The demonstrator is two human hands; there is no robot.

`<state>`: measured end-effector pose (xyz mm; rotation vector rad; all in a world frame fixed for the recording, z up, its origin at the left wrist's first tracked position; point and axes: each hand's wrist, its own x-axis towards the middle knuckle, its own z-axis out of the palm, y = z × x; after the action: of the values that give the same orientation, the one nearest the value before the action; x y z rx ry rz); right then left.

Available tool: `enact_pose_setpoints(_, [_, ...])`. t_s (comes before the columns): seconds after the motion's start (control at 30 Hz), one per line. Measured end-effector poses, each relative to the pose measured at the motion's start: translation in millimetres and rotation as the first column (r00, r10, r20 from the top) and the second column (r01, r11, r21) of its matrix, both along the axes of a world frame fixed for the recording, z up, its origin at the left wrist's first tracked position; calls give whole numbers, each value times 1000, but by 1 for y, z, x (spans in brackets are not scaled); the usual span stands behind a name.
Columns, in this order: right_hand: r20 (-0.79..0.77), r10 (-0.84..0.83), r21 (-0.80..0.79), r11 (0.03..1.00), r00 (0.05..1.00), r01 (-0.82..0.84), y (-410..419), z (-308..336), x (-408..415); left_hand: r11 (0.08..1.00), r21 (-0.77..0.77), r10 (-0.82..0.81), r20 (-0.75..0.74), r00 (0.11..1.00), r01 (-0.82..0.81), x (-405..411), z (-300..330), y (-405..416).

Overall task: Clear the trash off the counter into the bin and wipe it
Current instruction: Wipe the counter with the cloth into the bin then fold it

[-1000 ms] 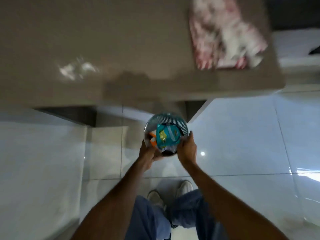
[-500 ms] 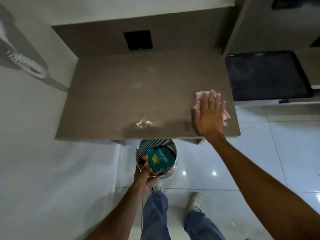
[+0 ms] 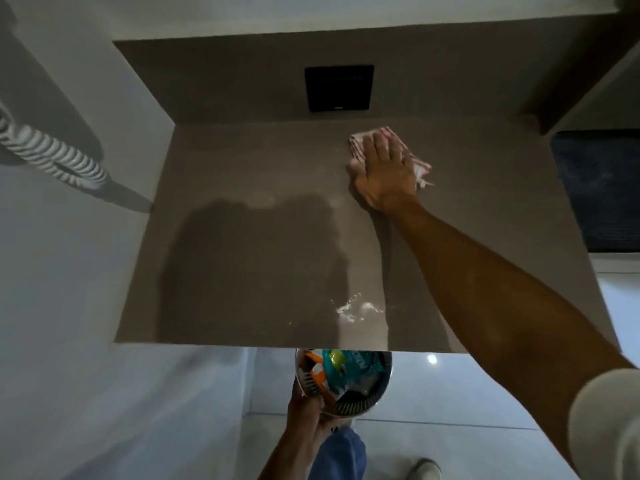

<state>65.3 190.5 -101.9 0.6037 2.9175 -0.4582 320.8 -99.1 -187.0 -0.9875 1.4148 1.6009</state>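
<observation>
— Hands?
— My right hand [image 3: 384, 171] lies flat on the cloth [image 3: 420, 164], far right of the worktop [image 3: 242, 168]. My left hand [image 3: 306, 415] grips the bin [image 3: 367, 400].
— Trash?
— Wrappers [image 3: 346, 367] in bin; white crumbs [image 3: 356, 308] near edge.

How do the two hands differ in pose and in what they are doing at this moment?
The right hand lies flat, palm down, pressing the cloth onto the counter; the left hand curls around the bin rim. Right reaches far across the counter; left stays below its front edge. Both are bare.
</observation>
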Motion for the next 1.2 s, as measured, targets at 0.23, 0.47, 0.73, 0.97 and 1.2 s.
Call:
enact_pose_setpoints(0.23, [-67, 493, -21, 868, 867, -495, -82, 2, -7, 999, -3, -40, 9, 999, 40, 10, -10, -25])
enact_pose_setpoints(0.47, [-124, 621, -125, 764, 774, -632, -67, 3, 116, 996, -7, -93, -55, 994, 93, 49, 10, -46])
enact_pose_setpoints(0.73, [-29, 136, -214, 967, 990, -139, -78, -2, 230, 995, 56, 94, -104, 990, -88, 94, 15, -64])
enact_pose_setpoints(0.97, [4, 276, -170, 947, 961, -271, -160, -6, 205, 981, 79, 187, -120, 975, -178, 96, 14, -73])
enact_pose_setpoints(1.2, [-195, 602, -98, 773, 774, -626, -187, -14, 209, 991, 42, 135, -168, 976, -130, 74, 21, -74])
